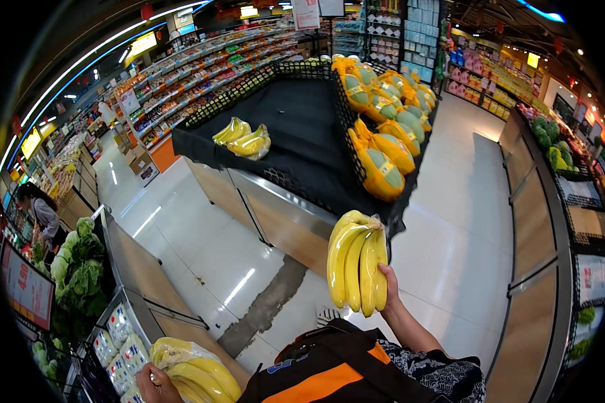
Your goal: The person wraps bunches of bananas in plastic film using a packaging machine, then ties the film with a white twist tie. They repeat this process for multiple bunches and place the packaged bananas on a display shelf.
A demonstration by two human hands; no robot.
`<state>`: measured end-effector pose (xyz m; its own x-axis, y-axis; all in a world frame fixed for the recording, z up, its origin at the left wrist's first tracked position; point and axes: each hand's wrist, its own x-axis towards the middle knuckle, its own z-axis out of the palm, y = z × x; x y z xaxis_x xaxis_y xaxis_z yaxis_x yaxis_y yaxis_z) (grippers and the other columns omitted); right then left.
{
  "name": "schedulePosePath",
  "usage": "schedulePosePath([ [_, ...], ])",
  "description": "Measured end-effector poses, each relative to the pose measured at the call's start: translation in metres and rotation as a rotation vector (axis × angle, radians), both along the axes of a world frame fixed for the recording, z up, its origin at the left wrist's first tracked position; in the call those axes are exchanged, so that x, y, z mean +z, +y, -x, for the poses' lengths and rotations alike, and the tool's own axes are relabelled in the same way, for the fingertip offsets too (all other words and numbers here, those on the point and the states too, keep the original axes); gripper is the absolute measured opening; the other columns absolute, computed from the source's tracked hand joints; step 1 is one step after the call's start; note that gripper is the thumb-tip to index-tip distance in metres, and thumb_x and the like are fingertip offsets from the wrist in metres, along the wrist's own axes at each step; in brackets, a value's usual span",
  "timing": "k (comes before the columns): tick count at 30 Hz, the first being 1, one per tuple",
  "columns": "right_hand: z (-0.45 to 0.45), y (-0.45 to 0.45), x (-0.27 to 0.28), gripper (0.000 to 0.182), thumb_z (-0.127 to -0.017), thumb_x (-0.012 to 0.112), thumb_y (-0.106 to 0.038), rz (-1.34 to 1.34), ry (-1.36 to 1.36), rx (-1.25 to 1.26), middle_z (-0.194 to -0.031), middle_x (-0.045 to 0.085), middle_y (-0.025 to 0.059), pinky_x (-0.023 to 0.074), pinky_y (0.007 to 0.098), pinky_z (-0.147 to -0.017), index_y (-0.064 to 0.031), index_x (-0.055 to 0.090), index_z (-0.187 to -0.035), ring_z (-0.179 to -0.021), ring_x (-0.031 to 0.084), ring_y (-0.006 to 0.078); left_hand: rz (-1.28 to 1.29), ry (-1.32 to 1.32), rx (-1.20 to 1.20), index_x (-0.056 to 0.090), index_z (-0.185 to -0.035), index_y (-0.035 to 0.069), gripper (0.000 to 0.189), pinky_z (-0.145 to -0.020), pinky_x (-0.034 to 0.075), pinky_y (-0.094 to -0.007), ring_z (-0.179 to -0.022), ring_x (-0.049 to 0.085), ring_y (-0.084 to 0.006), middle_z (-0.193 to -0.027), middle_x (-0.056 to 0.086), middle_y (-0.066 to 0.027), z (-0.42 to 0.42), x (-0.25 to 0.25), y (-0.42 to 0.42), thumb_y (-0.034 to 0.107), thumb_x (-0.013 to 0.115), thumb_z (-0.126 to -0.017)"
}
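My right hand (391,289) grips a bunch of yellow bananas (357,264) in clear film, held up near the front corner of a black-lined display stand (302,116). Its fingers are mostly hidden behind the fruit. Low at the left, my left hand (156,385) is closed on another film-wrapped banana bunch (196,370), which the picture's lower edge partly cuts off. On the stand's black cloth lie wrapped bananas (244,138), close to the left front edge.
Melons in yellow netting (383,169) fill the stand's right side behind a black mesh divider (345,116). A produce counter with leafy greens (78,272) and white packs (123,342) stands left. Another counter (532,211) runs along the right. A person (43,216) stands far left.
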<state>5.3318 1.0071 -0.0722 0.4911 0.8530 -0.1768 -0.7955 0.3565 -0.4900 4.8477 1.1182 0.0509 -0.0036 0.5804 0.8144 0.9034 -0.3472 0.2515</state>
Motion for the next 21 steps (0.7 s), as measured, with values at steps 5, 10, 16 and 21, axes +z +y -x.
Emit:
schedulePosePath([
  [5,-0.076,0.139,0.026,0.049,-0.087,0.047,-0.027,-0.102,0.048,0.078,-0.119,0.056,0.0173,0.0468,0.0406,-0.093,0.0003,0.042,-0.128,-0.105,0.058,0.0298,-0.085,0.118,0.307,0.068,-0.076,0.008,0.013,-0.055,0.049,-0.0337,-0.06,0.06,-0.0244,-0.071,0.064,-0.0081,-0.071,0.024,0.069,0.02,0.066,-0.08],
  [10,-0.145,0.258,0.033,0.05,-0.088,0.05,-0.028,-0.074,-0.001,0.028,-0.119,0.056,0.0169,0.0468,0.0401,-0.093,-0.0002,0.042,-0.128,-0.106,0.058,0.0294,0.007,-0.005,0.086,0.058,-0.086,-0.005,0.007,-0.065,0.044,-0.0297,-0.069,0.053,-0.021,-0.074,0.055,-0.0109,-0.104,0.019,0.142,0.001,0.055,-0.085],
  [16,-0.192,0.358,0.009,0.052,-0.088,0.053,-0.029,-0.085,-0.09,-0.089,-0.12,0.055,0.0163,0.0458,0.0397,-0.094,-0.0009,0.04,-0.129,-0.107,0.056,0.0284,0.015,-0.032,-0.044,0.06,-0.083,-0.002,0.005,-0.055,0.041,-0.032,-0.062,0.052,-0.0239,-0.071,0.054,-0.0106,-0.138,0.007,0.249,0.0,0.056,-0.08],
  [21,-0.207,0.415,-0.013,0.052,-0.087,0.054,-0.027,-0.079,-0.082,-0.228,-0.119,0.055,0.0154,0.0464,0.039,-0.093,-0.0017,0.039,-0.13,-0.106,0.057,0.0278,0.038,0.009,-0.123,0.059,-0.082,0.0,0.004,-0.053,0.04,-0.0319,-0.061,0.051,-0.022,-0.07,0.053,-0.0092,-0.171,0.004,0.356,0.002,0.056,-0.081],
])
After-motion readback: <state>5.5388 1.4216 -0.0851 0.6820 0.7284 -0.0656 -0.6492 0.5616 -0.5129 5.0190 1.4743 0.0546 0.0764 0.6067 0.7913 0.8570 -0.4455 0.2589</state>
